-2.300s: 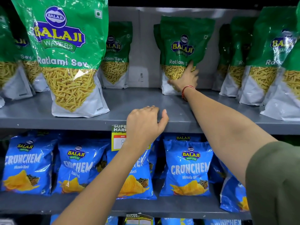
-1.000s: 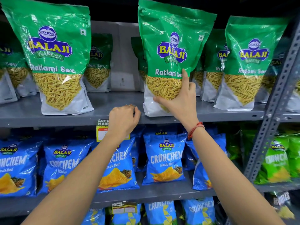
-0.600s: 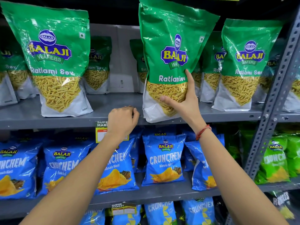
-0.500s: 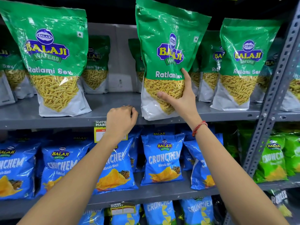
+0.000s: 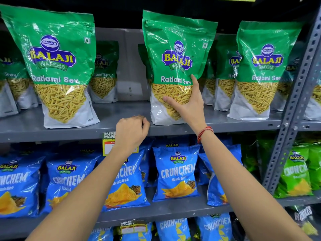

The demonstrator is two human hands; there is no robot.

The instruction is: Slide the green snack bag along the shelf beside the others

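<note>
A green Ratlami Sev snack bag (image 5: 175, 54) stands upright near the front edge of the grey shelf (image 5: 121, 112). My right hand (image 5: 187, 103) grips its lower right side, thumb across the front and fingers around the edge. My left hand (image 5: 132, 131) is curled over the shelf's front lip, just left of the bag's base, holding nothing else. Another front-row green bag (image 5: 59, 66) stands to the left and one more green bag (image 5: 260, 70) to the right.
More green bags (image 5: 104, 73) stand in the back row. Blue Crunchem bags (image 5: 177, 173) fill the shelf below, with light-green bags (image 5: 295, 173) at right. A perforated grey upright (image 5: 295, 101) borders the right side. A price tag (image 5: 108, 143) hangs under my left hand.
My right hand brought the green bag from the back of the shelf to the front edge. In the last half second the bag has settled on its base. My left hand stayed on the lip.
</note>
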